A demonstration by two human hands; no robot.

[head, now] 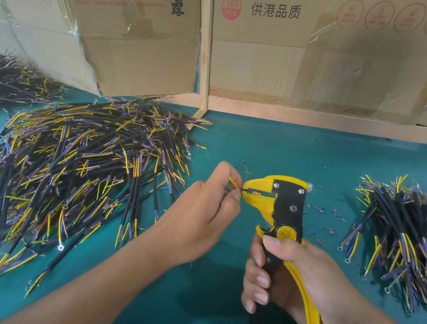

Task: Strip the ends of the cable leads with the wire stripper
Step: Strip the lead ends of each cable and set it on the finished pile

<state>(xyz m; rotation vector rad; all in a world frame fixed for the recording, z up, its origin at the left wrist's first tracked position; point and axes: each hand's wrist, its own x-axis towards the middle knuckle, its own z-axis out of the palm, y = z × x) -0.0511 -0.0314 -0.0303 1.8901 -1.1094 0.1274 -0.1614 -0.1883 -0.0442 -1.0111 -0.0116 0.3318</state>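
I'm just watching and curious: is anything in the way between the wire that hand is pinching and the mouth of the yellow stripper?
Nothing visible is. The left hand pinches a yellow lead whose end already sits in the mouth of the wire stripper, which the right hand grips by the handles. Only loose insulation scraps lie on the mat behind it.

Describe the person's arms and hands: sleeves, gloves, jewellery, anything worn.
Both forearms are bare as far as the view shows, with no sleeve in sight. The left hand and right hand wear no gloves, rings or watch. Fingernails are short and unpainted.
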